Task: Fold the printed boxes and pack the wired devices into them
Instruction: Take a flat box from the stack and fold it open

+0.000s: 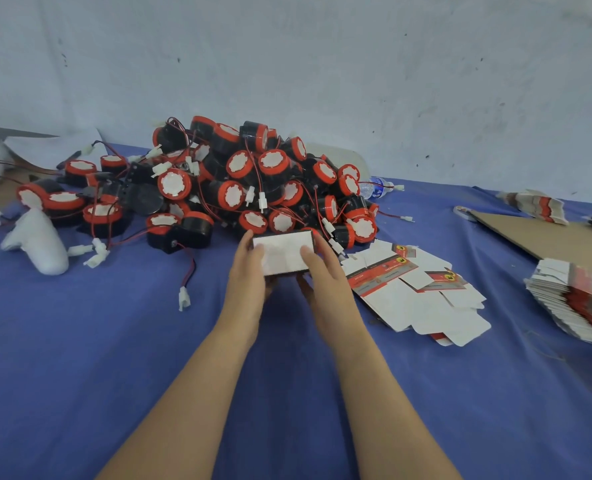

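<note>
Cardboard this thin is light and bends fast, so the small white cardboard box [284,252] will likely crush if squeezed hard. Its short ends look like the best places to hold. The left hand [249,275] and the right hand [325,275] do that: each grip pinches one end, thumb on top. The box is held just in front of the big pile of round red and black wired devices [253,174]. Its long side runs along the pile's front edge, and its wide white face points up.

I can read no text here. The flat boxes [408,289] carry print, but it is too blurred for me.
</note>
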Demonstrator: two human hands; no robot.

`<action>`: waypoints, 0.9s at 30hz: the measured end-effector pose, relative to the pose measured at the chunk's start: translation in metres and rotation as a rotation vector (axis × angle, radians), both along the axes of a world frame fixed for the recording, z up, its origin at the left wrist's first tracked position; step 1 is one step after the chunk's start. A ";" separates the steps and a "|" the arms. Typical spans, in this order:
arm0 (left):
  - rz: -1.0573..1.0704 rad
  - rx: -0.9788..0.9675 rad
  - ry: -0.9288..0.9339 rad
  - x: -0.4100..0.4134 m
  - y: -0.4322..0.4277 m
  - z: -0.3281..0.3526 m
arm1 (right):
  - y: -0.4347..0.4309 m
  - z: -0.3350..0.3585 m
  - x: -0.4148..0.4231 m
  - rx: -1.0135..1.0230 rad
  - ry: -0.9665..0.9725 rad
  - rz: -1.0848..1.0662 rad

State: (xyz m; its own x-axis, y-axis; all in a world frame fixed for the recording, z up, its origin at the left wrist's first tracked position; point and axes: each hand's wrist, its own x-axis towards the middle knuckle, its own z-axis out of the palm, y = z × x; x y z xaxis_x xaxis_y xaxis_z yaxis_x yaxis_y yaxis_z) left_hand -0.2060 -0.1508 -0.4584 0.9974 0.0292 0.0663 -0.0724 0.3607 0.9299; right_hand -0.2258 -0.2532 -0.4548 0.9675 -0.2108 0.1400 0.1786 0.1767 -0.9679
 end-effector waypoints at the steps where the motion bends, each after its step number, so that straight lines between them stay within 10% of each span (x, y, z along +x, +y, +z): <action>1: -0.005 -0.042 0.014 0.000 0.000 0.001 | -0.002 0.000 0.000 0.033 0.011 0.002; 6: -0.004 0.100 0.000 -0.002 0.001 -0.002 | -0.006 0.000 0.001 0.233 0.057 0.073; 13: 0.003 0.184 0.010 -0.005 0.000 0.005 | 0.004 -0.005 -0.005 -0.732 -0.240 -0.266; 20: 0.002 0.138 0.207 0.004 0.009 -0.005 | 0.018 -0.007 -0.008 -0.907 -0.159 -0.142; 27: -0.017 0.371 -0.107 -0.002 0.007 -0.001 | 0.024 -0.005 -0.006 -1.492 -0.171 -0.080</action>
State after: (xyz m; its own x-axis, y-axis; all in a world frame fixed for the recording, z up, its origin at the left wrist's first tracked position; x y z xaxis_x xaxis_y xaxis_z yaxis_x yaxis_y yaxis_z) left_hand -0.2084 -0.1436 -0.4598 0.9845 -0.0327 0.1726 -0.1726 0.0032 0.9850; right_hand -0.2318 -0.2293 -0.4597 0.9109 0.1734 0.3745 0.2663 -0.9402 -0.2123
